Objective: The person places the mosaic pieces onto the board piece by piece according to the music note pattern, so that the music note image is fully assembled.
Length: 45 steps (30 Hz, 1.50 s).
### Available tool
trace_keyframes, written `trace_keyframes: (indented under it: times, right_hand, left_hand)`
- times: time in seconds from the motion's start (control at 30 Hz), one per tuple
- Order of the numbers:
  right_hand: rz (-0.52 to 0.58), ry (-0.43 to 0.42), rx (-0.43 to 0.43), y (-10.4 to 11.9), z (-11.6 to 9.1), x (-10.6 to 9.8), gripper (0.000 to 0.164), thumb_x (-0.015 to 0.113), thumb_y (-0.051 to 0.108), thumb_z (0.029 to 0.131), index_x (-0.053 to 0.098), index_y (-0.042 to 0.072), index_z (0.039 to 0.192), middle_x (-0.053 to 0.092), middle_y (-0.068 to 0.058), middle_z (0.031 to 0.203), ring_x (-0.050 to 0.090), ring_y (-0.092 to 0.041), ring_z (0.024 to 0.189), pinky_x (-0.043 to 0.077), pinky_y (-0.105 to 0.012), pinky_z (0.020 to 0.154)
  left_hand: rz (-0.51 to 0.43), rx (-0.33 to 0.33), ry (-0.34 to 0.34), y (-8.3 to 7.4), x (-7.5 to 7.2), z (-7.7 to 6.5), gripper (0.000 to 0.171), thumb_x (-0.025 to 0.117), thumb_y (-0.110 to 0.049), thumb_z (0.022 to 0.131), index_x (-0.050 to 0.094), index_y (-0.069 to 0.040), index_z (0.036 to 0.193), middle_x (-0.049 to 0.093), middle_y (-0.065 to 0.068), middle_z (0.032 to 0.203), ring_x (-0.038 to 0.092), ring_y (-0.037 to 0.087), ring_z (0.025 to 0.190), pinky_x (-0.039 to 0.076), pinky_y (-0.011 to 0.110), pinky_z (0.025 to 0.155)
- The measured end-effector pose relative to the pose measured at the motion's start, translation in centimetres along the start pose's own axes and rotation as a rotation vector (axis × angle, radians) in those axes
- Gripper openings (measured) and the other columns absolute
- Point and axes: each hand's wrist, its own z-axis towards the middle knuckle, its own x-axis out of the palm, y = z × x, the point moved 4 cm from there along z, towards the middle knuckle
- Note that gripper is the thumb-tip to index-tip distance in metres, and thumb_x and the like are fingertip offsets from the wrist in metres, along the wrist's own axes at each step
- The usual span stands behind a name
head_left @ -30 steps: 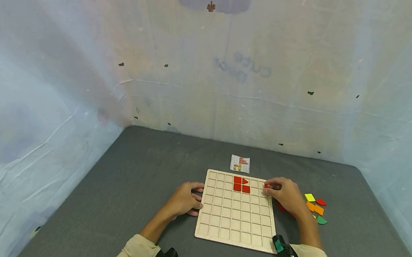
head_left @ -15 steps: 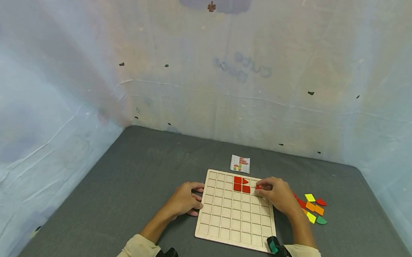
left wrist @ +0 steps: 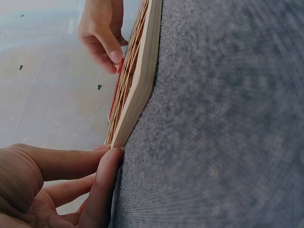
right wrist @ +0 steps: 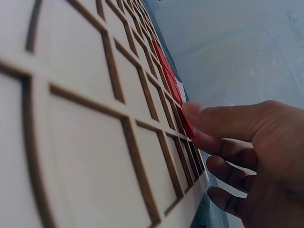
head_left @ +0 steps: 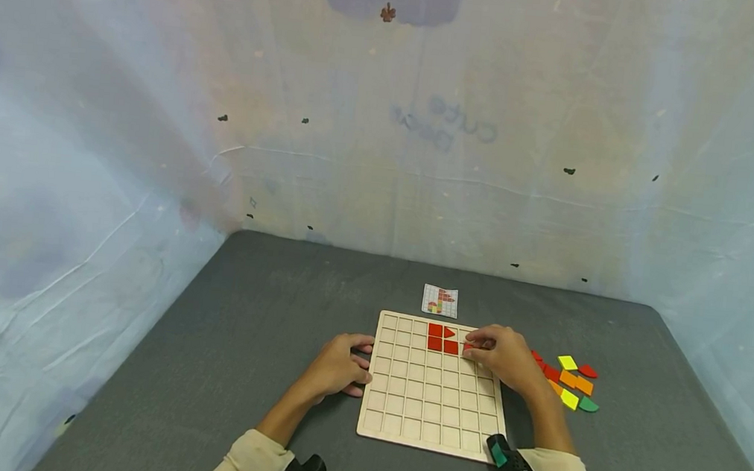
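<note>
A pale wooden grid board lies on the grey table, with several red tiles set in its two far rows. One of those is pointed like a triangle. My left hand is at the board's left edge; in the left wrist view its fairly straight fingers touch that edge. Over the far right part of the board, my right hand pinches another red tile between thumb and index finger. That tile is low against the grid, seen edge-on, and the fingers hide much of its shape.
Beyond the board lies a small printed card with a coloured grid pattern. Right of the board are loose flat pieces: yellow, orange, green and red. A fabric wall rises behind the table.
My right hand has moved left from the board's right edge with the red tile, slightly in the last half second, uncovering more loose pieces. My left hand has stayed in place.
</note>
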Motion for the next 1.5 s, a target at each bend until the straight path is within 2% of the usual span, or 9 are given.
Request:
trace_keyframes:
  times: [0.27,0.53,0.9,1.23,1.5]
  right_hand:
    - [-0.013,-0.001,0.017,-0.45,0.04,-0.24,0.016,0.08,0.013,0.095,0.081,0.006,0.109,0.071,-0.006,0.103,0.063,-0.017,0.088,0.054,-0.03,0.073]
    - [-0.044,0.007,-0.009,-0.21,0.21,0.16,0.013,0.078,0.009,0.095,0.082,0.008,0.108,0.073,-0.007,0.107,0.063,-0.02,0.092,0.055,-0.04,0.081]
    - [-0.021,0.02,-0.022,0.19,0.25,0.28,0.018,0.077,0.007,0.096,0.081,0.006,0.113,0.075,-0.005,0.105,0.067,-0.018,0.093,0.059,-0.041,0.083]
    - [-0.009,0.015,-0.025,0.31,0.13,0.31,0.021,0.078,0.007,0.095,0.08,0.008,0.116,0.076,-0.004,0.104,0.066,-0.019,0.094,0.057,-0.037,0.08]
    - [0.028,-0.005,0.009,0.21,0.11,0.21,0.022,0.078,0.008,0.095,0.079,0.007,0.117,0.075,-0.005,0.104,0.067,-0.019,0.092,0.058,-0.033,0.077]
  left_hand:
    - [0.001,0.0,0.0,-0.01,-0.02,0.01,0.068,0.076,0.012,0.083,0.057,0.004,0.147,0.06,0.017,0.131,0.067,0.023,0.1,0.066,0.036,0.06]
    - [0.001,-0.002,-0.006,-0.06,0.0,0.0,0.068,0.077,0.013,0.082,0.057,0.004,0.146,0.06,0.017,0.131,0.068,0.023,0.101,0.066,0.036,0.06]
    - [-0.002,-0.006,-0.009,-0.09,-0.05,0.05,0.067,0.077,0.013,0.082,0.058,0.004,0.146,0.062,0.017,0.131,0.068,0.023,0.101,0.066,0.036,0.06]
    - [-0.001,-0.003,-0.002,-0.09,-0.02,-0.09,0.067,0.076,0.013,0.082,0.057,0.005,0.146,0.061,0.017,0.131,0.068,0.023,0.101,0.066,0.036,0.06]
    - [0.004,-0.006,-0.007,-0.19,-0.02,-0.08,0.067,0.076,0.013,0.083,0.058,0.004,0.146,0.061,0.017,0.131,0.067,0.022,0.101,0.066,0.035,0.06]
